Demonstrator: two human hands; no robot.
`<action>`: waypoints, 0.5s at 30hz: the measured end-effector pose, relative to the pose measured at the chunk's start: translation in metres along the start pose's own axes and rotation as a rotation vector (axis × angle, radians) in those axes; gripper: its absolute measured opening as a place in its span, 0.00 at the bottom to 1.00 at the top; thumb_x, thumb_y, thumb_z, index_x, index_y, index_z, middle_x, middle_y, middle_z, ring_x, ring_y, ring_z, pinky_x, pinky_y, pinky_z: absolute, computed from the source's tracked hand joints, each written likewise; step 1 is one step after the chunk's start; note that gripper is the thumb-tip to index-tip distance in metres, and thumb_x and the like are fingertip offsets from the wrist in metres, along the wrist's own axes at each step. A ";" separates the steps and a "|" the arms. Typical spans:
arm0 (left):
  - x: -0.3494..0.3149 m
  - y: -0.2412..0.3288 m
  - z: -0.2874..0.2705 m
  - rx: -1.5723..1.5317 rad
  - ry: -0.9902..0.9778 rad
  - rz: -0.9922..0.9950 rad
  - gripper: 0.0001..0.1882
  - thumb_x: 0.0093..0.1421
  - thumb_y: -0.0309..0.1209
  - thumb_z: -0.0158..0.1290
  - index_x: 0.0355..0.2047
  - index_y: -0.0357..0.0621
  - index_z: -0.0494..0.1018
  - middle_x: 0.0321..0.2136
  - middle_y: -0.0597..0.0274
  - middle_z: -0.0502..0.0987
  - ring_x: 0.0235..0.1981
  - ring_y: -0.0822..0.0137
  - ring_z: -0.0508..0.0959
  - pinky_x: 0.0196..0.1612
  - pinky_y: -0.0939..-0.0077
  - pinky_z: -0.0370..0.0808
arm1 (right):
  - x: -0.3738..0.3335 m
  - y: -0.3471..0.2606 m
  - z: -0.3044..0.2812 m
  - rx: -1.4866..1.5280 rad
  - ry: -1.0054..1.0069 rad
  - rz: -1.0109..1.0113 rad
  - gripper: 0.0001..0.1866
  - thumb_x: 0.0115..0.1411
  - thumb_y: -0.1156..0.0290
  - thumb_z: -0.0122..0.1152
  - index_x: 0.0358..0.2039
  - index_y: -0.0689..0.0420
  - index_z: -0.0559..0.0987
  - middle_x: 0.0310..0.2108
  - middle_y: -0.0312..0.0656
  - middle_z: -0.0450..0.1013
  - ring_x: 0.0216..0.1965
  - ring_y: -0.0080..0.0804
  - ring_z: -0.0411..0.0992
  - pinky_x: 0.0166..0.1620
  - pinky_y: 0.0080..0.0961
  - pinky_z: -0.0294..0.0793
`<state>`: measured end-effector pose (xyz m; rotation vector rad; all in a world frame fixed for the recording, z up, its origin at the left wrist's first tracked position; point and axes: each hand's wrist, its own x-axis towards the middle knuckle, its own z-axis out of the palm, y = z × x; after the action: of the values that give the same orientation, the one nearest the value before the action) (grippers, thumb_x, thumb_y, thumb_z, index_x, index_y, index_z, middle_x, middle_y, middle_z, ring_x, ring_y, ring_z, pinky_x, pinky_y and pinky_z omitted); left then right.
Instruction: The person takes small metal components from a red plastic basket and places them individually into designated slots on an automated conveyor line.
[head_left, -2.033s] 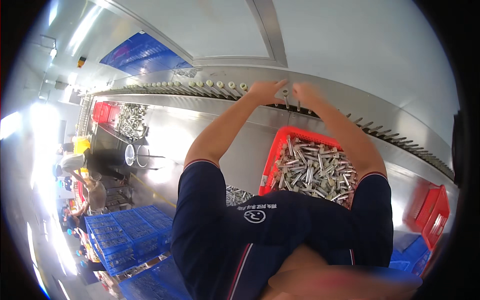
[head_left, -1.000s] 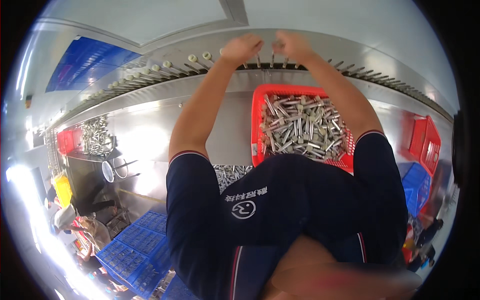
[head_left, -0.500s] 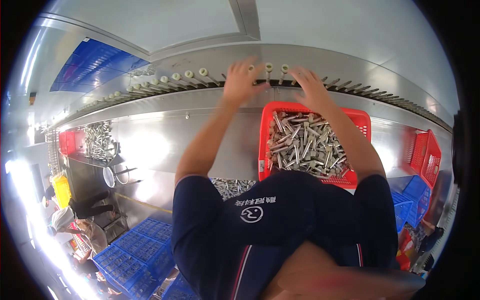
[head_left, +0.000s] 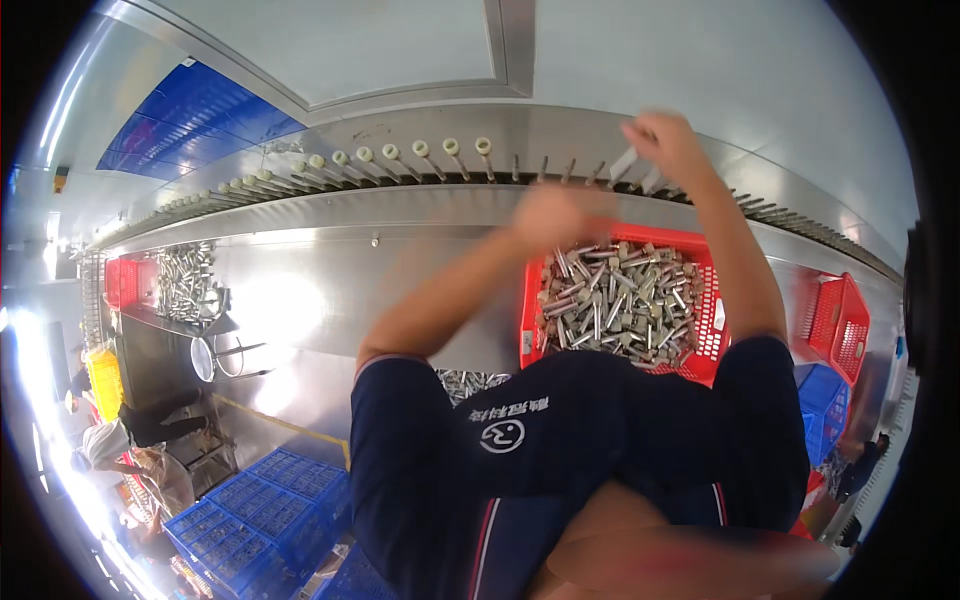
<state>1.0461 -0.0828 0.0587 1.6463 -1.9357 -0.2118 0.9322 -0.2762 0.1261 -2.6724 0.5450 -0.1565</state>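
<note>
My right hand is raised over the row of pins, right of centre. Its fingers are curled round a bright, bolt-like metal part. Close below this hand, another light metal shaft shows on the row. My left hand is smeared by motion above the far left rim of a red basket, so its fingers cannot be read. Many silvery metal parts with blocky heads lie loose in the basket. Left of my hands, round-capped parts stand on the row; bare pins follow them.
A steel ledge runs along the row. Another red basket and a blue crate are at right. Blue crates stand lower left, near a person. Loose metal parts lie at far left.
My left hand has come back from the row to the basket's edge. My right hand has moved right and up, now gripping a metal part. The capped parts have shifted left relative to the basket.
</note>
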 end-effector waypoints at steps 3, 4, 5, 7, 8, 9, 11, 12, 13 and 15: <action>-0.061 0.038 0.091 -0.130 -0.348 -0.008 0.30 0.49 0.49 0.56 0.49 0.46 0.68 0.45 0.55 0.72 0.48 0.56 0.72 0.50 0.65 0.68 | -0.085 0.031 0.076 0.328 -0.382 0.009 0.16 0.59 0.57 0.52 0.38 0.56 0.75 0.37 0.49 0.71 0.41 0.44 0.70 0.42 0.38 0.68; -0.079 0.036 0.107 -0.053 -0.319 0.021 0.33 0.48 0.51 0.56 0.50 0.45 0.68 0.46 0.55 0.72 0.49 0.54 0.71 0.51 0.64 0.67 | -0.126 0.033 0.099 -0.027 -0.408 -0.089 0.21 0.58 0.53 0.53 0.45 0.55 0.72 0.46 0.51 0.66 0.49 0.48 0.64 0.48 0.42 0.65; -0.097 0.018 0.121 -0.202 -0.433 -0.078 0.32 0.49 0.52 0.56 0.50 0.46 0.69 0.45 0.55 0.73 0.48 0.55 0.72 0.51 0.65 0.68 | -0.151 0.030 0.112 -0.380 -0.425 -0.191 0.27 0.57 0.49 0.53 0.52 0.53 0.69 0.55 0.53 0.61 0.58 0.52 0.57 0.54 0.46 0.61; -0.126 -0.004 0.120 -0.442 -0.487 -0.267 0.28 0.49 0.50 0.56 0.45 0.45 0.71 0.44 0.54 0.74 0.47 0.56 0.72 0.50 0.65 0.69 | -0.136 0.017 0.113 -0.311 -0.467 -0.077 0.32 0.55 0.47 0.54 0.56 0.52 0.65 0.59 0.53 0.53 0.61 0.54 0.51 0.57 0.47 0.56; -0.139 -0.019 0.108 -0.525 -0.423 -0.356 0.25 0.49 0.48 0.56 0.42 0.44 0.73 0.42 0.53 0.74 0.47 0.56 0.73 0.49 0.66 0.69 | -0.119 0.011 0.114 -0.241 -0.504 0.045 0.37 0.54 0.44 0.55 0.59 0.51 0.60 0.63 0.54 0.46 0.64 0.56 0.44 0.60 0.48 0.51; -0.133 -0.023 0.071 -0.520 -0.421 -0.592 0.20 0.49 0.45 0.56 0.36 0.44 0.76 0.37 0.54 0.77 0.41 0.57 0.76 0.46 0.64 0.72 | -0.100 0.005 0.114 -0.189 -0.306 -0.045 0.38 0.53 0.45 0.55 0.59 0.51 0.60 0.62 0.54 0.49 0.63 0.55 0.46 0.59 0.47 0.53; -0.116 -0.051 0.013 -0.286 -0.110 -0.684 0.13 0.50 0.39 0.56 0.33 0.47 0.77 0.33 0.55 0.78 0.35 0.54 0.77 0.39 0.62 0.74 | -0.047 -0.026 0.107 -0.097 -0.057 -0.174 0.38 0.52 0.47 0.58 0.58 0.54 0.61 0.60 0.53 0.52 0.62 0.52 0.51 0.59 0.45 0.55; -0.115 -0.079 0.004 -0.001 0.235 -0.592 0.13 0.51 0.39 0.56 0.35 0.50 0.76 0.33 0.57 0.76 0.36 0.54 0.76 0.37 0.59 0.73 | -0.017 -0.046 0.107 -0.053 -0.003 -0.216 0.37 0.51 0.49 0.59 0.57 0.56 0.63 0.60 0.52 0.53 0.61 0.50 0.52 0.59 0.44 0.55; -0.099 -0.103 -0.022 0.241 0.359 -0.350 0.16 0.51 0.41 0.56 0.39 0.52 0.74 0.34 0.58 0.75 0.39 0.55 0.75 0.35 0.57 0.73 | 0.010 -0.058 0.113 -0.092 0.084 -0.279 0.36 0.51 0.51 0.60 0.56 0.56 0.63 0.58 0.50 0.56 0.59 0.49 0.55 0.57 0.44 0.57; -0.058 -0.117 -0.049 0.543 0.377 -0.219 0.19 0.53 0.46 0.54 0.42 0.53 0.72 0.37 0.60 0.75 0.44 0.56 0.73 0.36 0.57 0.73 | 0.056 -0.055 0.134 -0.167 0.114 -0.324 0.29 0.50 0.55 0.61 0.50 0.56 0.68 0.49 0.48 0.64 0.51 0.47 0.62 0.51 0.41 0.62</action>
<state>1.1749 -0.0422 0.0247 2.0598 -1.6007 0.5521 1.0275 -0.2027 0.0282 -2.9126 0.1583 -0.3717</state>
